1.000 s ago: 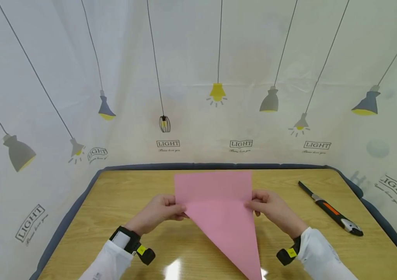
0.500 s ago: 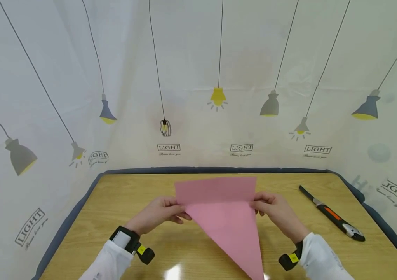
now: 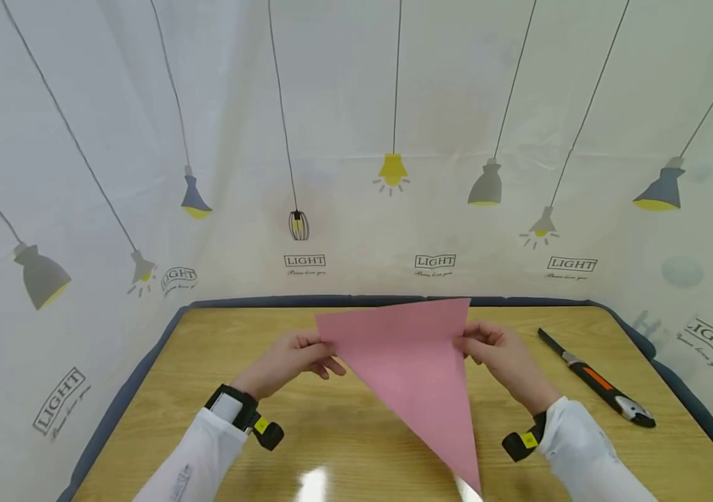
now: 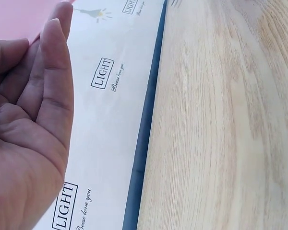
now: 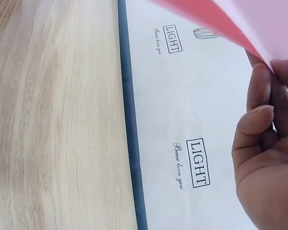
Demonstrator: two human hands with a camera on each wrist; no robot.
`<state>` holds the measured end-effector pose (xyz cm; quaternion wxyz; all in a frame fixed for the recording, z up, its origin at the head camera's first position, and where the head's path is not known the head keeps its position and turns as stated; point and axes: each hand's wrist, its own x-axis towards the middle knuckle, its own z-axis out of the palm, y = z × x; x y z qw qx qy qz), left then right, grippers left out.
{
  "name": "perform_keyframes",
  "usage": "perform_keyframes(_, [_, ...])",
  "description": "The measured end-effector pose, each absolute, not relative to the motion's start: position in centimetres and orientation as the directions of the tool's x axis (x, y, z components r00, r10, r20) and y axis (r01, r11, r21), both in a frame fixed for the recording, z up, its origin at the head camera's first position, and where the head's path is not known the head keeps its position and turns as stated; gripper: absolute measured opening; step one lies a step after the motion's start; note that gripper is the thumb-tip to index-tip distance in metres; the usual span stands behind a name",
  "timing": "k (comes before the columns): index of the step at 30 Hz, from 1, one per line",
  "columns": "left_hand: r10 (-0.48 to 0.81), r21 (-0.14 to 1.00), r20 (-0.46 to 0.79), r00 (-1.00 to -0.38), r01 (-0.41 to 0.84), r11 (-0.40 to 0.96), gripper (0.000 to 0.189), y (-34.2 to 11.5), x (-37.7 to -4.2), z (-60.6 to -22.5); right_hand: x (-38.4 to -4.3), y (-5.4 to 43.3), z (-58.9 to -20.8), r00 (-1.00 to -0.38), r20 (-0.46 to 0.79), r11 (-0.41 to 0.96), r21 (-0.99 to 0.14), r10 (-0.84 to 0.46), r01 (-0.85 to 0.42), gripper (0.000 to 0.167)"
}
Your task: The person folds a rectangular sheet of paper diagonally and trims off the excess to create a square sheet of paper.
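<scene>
A pink sheet of paper (image 3: 409,369) hangs between both hands above the table, with a straight top edge and a slanted left edge running down to a point at the lower right. My left hand (image 3: 290,362) pinches its left edge between thumb and forefinger, the other fingers loosely extended. On the opposite edge, the right hand (image 3: 504,359) pinches the paper the same way. In the right wrist view the pink paper (image 5: 230,24) shows two layers meeting at the pinched edge. The left wrist view catches only a corner of the paper (image 4: 19,19) behind the fingers.
A black saw-like tool (image 3: 598,380) with an orange inlay and a narrow dark end lies on the right of the wooden table (image 3: 206,348). A dark blue padded edge (image 3: 256,302) borders the table. Behind it hangs a white curtain (image 3: 344,104) printed with lamps.
Both hands have raised the paper slightly, and its right side has shifted right. The top edge now slopes up to the right, and the lower point has come into view.
</scene>
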<state>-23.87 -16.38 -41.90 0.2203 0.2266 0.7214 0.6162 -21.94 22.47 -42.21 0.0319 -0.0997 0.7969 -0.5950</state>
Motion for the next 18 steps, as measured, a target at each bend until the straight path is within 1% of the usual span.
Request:
perform_keyframes(3, [0.594,0.990,-0.015,-0.804,0.070,0.121,0.034,-16.49,-23.91,-41.87,-22.05,22.21,-42.22,-0.978,0.084,0.230,-0.965,-0.192,-0.128,0.031])
perform_keyframes(7, [0.594,0.992,0.008,-0.804,0.081,0.096,0.034,-16.38,-24.07,-41.96,-22.12,22.01,-42.31,-0.978,0.116,0.139,-0.980,-0.176,-0.141,0.029])
perform_keyframes(11, [0.603,0.995,0.030,-0.797,0.083,0.059,0.035,-16.28,-24.04,-42.01,-22.13,21.81,-42.60,-0.976,0.145,0.012,-0.989,-0.163,-0.149,0.024])
perform_keyframes(14, [0.602,0.996,0.042,-0.798,0.083,0.040,0.035,-16.14,-23.96,-42.02,-21.99,21.72,-42.81,-0.969,0.174,-0.091,-0.983,-0.176,-0.160,0.020])
perform_keyframes(16, [0.588,0.996,0.042,-0.808,0.079,0.037,0.034,-16.06,-23.83,-41.97,-21.83,21.63,-42.87,-0.963,0.192,-0.151,-0.975,-0.189,-0.164,0.018])
perform_keyframes(18, [0.570,0.997,0.038,-0.821,0.071,0.035,0.033,-15.99,-23.63,-41.88,-21.71,21.55,-42.94,-0.958,0.204,-0.183,-0.969,-0.203,-0.167,0.017])
